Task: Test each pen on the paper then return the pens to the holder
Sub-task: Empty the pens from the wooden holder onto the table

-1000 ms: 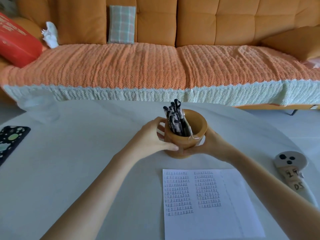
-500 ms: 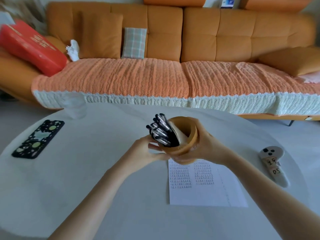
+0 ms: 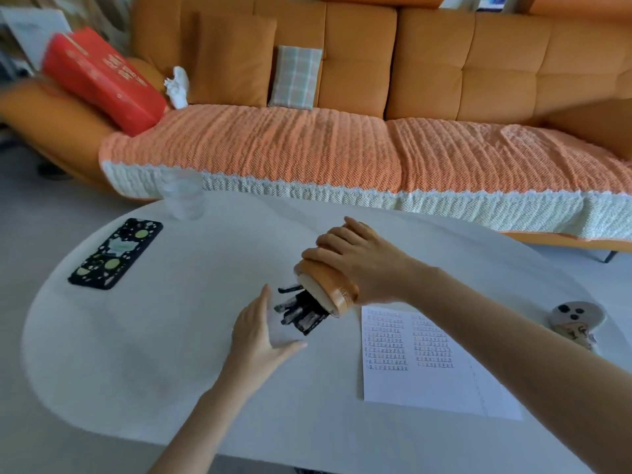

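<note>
My right hand (image 3: 362,260) grips the orange pen holder (image 3: 330,289) from above and has it tipped over, mouth pointing down and left above the white table (image 3: 154,336). Several black pens (image 3: 301,311) slide out of the mouth, blurred by motion. Just left of them my left hand (image 3: 260,333) hovers flat with straight fingers, palm toward the pens, holding nothing. A sheet of paper (image 3: 424,381) with rows of small pen marks lies to the right of the holder.
A phone in a black spotted case (image 3: 116,253) lies at the table's left. A clear glass (image 3: 183,196) stands at the far left edge. A small painted wooden figure (image 3: 578,321) lies at the right. An orange sofa (image 3: 342,131) runs behind the table.
The holder went from upright in both hands to tipped over in my right hand alone. My left hand let go and spread flat below; the pens are spilling out.
</note>
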The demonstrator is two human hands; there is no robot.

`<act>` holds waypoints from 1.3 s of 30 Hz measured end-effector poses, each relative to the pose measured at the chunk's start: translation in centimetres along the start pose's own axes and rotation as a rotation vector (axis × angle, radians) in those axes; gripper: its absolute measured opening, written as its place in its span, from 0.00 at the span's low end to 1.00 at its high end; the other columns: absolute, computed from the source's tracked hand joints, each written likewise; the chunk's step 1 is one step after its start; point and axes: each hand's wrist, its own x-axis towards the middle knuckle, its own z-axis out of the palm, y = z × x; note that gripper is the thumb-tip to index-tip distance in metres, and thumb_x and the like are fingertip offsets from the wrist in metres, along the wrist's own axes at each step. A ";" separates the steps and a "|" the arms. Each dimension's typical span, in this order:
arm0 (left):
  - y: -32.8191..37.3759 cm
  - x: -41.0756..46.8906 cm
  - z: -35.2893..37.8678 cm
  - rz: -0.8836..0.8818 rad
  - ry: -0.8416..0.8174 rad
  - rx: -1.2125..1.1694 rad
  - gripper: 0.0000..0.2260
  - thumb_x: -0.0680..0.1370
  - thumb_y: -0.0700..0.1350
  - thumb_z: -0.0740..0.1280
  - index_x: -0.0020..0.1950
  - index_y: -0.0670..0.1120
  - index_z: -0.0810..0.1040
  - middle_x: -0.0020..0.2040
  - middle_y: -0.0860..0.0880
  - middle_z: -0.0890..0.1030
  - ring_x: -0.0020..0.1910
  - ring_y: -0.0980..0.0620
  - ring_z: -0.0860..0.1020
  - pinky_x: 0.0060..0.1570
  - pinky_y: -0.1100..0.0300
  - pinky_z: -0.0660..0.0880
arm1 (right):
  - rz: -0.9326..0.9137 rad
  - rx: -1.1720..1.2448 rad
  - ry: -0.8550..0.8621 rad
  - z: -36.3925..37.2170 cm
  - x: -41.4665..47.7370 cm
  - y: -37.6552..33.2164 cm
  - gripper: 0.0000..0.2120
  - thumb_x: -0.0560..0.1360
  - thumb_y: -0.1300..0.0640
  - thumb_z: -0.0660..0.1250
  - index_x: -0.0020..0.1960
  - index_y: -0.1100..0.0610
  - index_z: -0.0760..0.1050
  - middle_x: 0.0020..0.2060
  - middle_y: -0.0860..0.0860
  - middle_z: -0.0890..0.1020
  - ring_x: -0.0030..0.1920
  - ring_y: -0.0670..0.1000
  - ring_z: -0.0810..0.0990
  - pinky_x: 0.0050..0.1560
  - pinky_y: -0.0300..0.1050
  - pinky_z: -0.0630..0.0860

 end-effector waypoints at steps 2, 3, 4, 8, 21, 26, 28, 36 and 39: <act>-0.1 -0.4 0.4 0.008 0.042 -0.010 0.54 0.58 0.69 0.68 0.76 0.47 0.51 0.72 0.49 0.63 0.70 0.48 0.63 0.68 0.51 0.64 | -0.051 -0.050 0.019 0.2 0.6 0.1 0.39 0.63 0.42 0.74 0.70 0.48 0.64 0.60 0.52 0.76 0.62 0.56 0.75 0.70 0.59 0.61; -0.3 -0.6 0.6 0.025 0.059 0.016 0.54 0.57 0.72 0.66 0.76 0.48 0.51 0.72 0.49 0.63 0.70 0.49 0.63 0.68 0.51 0.65 | -0.063 -0.059 0.028 0.3 0.8 0.1 0.39 0.63 0.43 0.74 0.70 0.49 0.64 0.60 0.52 0.76 0.62 0.56 0.75 0.69 0.59 0.61; -0.4 -0.6 0.8 0.038 0.073 0.040 0.55 0.57 0.74 0.64 0.76 0.48 0.51 0.73 0.50 0.62 0.71 0.49 0.62 0.68 0.51 0.64 | -0.066 -0.063 0.041 0.3 0.9 0.1 0.39 0.63 0.44 0.74 0.70 0.49 0.65 0.60 0.53 0.76 0.61 0.57 0.75 0.69 0.59 0.62; -0.6 -0.3 1.1 0.109 0.131 0.111 0.52 0.60 0.78 0.56 0.75 0.46 0.56 0.71 0.48 0.66 0.69 0.48 0.64 0.68 0.50 0.63 | -0.044 -0.068 0.060 0.5 1.0 0.3 0.38 0.63 0.46 0.75 0.70 0.49 0.65 0.61 0.53 0.76 0.62 0.57 0.75 0.70 0.59 0.61; -0.9 -0.2 1.4 0.104 0.135 0.136 0.55 0.59 0.78 0.58 0.76 0.47 0.49 0.74 0.47 0.61 0.72 0.46 0.61 0.68 0.53 0.60 | -0.027 -0.150 0.039 1.1 0.7 1.1 0.39 0.63 0.52 0.76 0.70 0.51 0.64 0.62 0.55 0.76 0.62 0.60 0.74 0.70 0.61 0.62; -0.8 -0.1 1.4 0.110 0.154 0.134 0.54 0.59 0.77 0.60 0.76 0.48 0.51 0.73 0.48 0.62 0.71 0.47 0.62 0.67 0.53 0.61 | -0.045 -0.144 0.051 0.9 0.9 0.9 0.39 0.63 0.51 0.75 0.71 0.50 0.64 0.63 0.55 0.75 0.64 0.59 0.73 0.70 0.60 0.61; -0.8 -0.1 1.4 0.118 0.155 0.133 0.53 0.59 0.75 0.62 0.76 0.48 0.52 0.73 0.49 0.63 0.70 0.48 0.63 0.67 0.53 0.61 | -0.074 -0.161 0.064 0.8 0.8 0.8 0.38 0.64 0.52 0.75 0.71 0.50 0.65 0.63 0.55 0.75 0.64 0.60 0.73 0.71 0.60 0.59; -0.7 -0.1 1.4 0.181 0.209 0.167 0.49 0.61 0.75 0.62 0.74 0.47 0.59 0.66 0.49 0.71 0.65 0.52 0.67 0.67 0.50 0.63 | -0.065 -0.167 0.088 0.9 0.4 1.5 0.37 0.65 0.53 0.74 0.71 0.51 0.64 0.63 0.55 0.75 0.64 0.60 0.73 0.71 0.61 0.61; -0.7 0.0 1.4 0.188 0.201 0.190 0.48 0.61 0.74 0.62 0.74 0.48 0.59 0.66 0.51 0.71 0.65 0.53 0.66 0.67 0.52 0.61 | -0.026 -0.155 0.126 0.8 0.4 2.1 0.37 0.65 0.53 0.74 0.71 0.51 0.63 0.63 0.55 0.75 0.64 0.59 0.73 0.71 0.60 0.60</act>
